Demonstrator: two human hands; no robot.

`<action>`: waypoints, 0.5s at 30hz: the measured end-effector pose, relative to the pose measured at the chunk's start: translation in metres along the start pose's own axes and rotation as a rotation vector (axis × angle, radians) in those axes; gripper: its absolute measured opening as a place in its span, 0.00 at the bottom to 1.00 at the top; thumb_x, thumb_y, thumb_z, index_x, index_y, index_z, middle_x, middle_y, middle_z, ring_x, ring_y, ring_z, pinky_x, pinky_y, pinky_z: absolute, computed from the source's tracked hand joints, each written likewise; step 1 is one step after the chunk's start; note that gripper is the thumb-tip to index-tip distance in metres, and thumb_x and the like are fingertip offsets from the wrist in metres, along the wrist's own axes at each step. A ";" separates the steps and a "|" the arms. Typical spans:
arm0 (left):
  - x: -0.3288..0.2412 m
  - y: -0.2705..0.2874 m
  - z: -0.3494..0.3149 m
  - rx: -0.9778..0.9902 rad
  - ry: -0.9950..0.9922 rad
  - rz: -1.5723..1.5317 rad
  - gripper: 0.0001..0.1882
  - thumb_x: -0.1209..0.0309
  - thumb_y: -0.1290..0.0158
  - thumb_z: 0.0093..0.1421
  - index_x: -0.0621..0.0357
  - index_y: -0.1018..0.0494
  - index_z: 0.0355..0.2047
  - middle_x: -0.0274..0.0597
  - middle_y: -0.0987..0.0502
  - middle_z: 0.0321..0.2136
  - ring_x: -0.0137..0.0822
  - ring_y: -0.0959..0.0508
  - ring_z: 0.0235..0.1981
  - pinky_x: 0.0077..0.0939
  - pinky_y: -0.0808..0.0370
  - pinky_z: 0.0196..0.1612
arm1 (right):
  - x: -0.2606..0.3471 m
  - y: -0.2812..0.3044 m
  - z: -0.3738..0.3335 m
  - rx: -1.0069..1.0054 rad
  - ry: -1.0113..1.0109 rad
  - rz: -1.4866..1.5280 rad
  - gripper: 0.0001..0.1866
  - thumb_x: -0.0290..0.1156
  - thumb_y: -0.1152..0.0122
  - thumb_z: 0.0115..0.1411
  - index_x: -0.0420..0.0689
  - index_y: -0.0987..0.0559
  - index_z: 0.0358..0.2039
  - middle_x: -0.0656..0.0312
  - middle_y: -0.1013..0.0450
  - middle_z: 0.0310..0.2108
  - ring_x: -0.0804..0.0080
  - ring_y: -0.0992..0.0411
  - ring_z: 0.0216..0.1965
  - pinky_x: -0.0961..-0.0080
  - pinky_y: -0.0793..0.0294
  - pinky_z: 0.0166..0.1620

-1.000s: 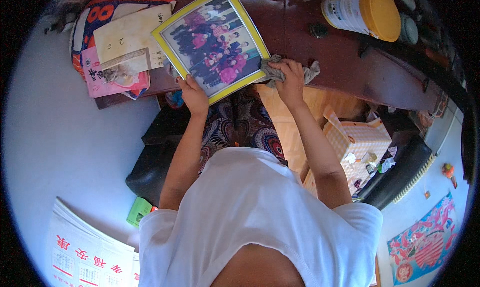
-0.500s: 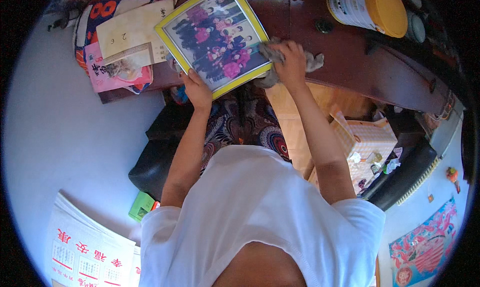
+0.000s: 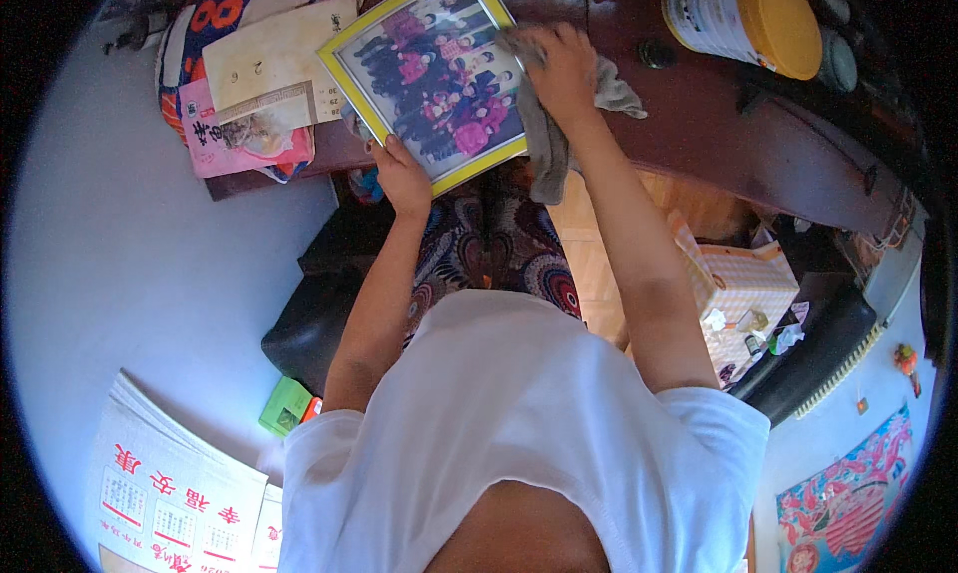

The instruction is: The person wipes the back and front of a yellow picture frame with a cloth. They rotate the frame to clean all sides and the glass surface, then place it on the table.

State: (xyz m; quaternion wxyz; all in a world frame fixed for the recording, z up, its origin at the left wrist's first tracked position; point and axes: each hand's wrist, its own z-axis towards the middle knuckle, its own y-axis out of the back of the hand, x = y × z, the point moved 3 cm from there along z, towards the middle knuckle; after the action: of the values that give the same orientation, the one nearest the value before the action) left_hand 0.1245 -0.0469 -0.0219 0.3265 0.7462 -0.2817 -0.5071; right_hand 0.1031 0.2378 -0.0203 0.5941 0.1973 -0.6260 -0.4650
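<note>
A picture frame (image 3: 424, 84) with a yellow border and a group photo behind its front is tilted over the near edge of the dark red table. My left hand (image 3: 401, 177) grips its lower left edge, thumb on the front and the other fingers out of sight behind. At the frame's right edge, my right hand (image 3: 564, 69) presses a grey cloth (image 3: 547, 159) against the border. Part of the cloth hangs down below the hand, and another part spreads out to its right. A bit of grey cloth also shows behind the frame near my left fingers.
Papers (image 3: 269, 59) and a pink packet (image 3: 230, 139) lie on a patterned cloth bag at the table's left end. A large tub with a yellow lid (image 3: 783, 29) and a small dark round object (image 3: 654, 54) are at the right. A checkered box (image 3: 748, 279) stands below the table (image 3: 699, 124).
My right hand has slid up along the frame's right edge with the cloth, which now hangs lower. My left hand keeps its hold, and the view has shifted slightly.
</note>
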 end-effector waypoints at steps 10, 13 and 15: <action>-0.001 0.003 -0.003 -0.005 -0.043 0.029 0.30 0.55 0.62 0.76 0.75 0.40 0.60 0.69 0.22 0.29 0.69 0.21 0.31 0.54 0.27 0.29 | -0.012 0.011 -0.036 0.168 -0.089 0.035 0.26 0.24 0.32 0.46 0.63 0.17 0.46 0.59 0.29 0.45 0.51 0.32 0.51 0.52 0.33 0.52; -0.001 0.003 -0.001 0.039 0.011 0.041 0.31 0.56 0.61 0.75 0.75 0.42 0.62 0.69 0.22 0.28 0.68 0.21 0.30 0.53 0.27 0.29 | -0.005 -0.017 0.014 0.055 -0.033 -0.030 0.24 0.28 0.32 0.49 0.61 0.18 0.48 0.60 0.27 0.46 0.52 0.31 0.52 0.54 0.33 0.52; 0.002 0.000 -0.001 -0.002 -0.001 0.020 0.31 0.56 0.61 0.75 0.76 0.41 0.62 0.68 0.22 0.28 0.67 0.21 0.30 0.52 0.27 0.29 | 0.002 -0.019 0.033 0.044 0.010 -0.031 0.24 0.28 0.32 0.50 0.62 0.18 0.50 0.60 0.27 0.46 0.52 0.31 0.52 0.54 0.32 0.53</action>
State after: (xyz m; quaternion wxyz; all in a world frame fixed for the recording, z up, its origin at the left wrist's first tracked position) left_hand 0.1256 -0.0481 -0.0226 0.3320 0.7428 -0.2891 -0.5045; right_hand 0.0659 0.2385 -0.0298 0.5853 0.2223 -0.6301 -0.4594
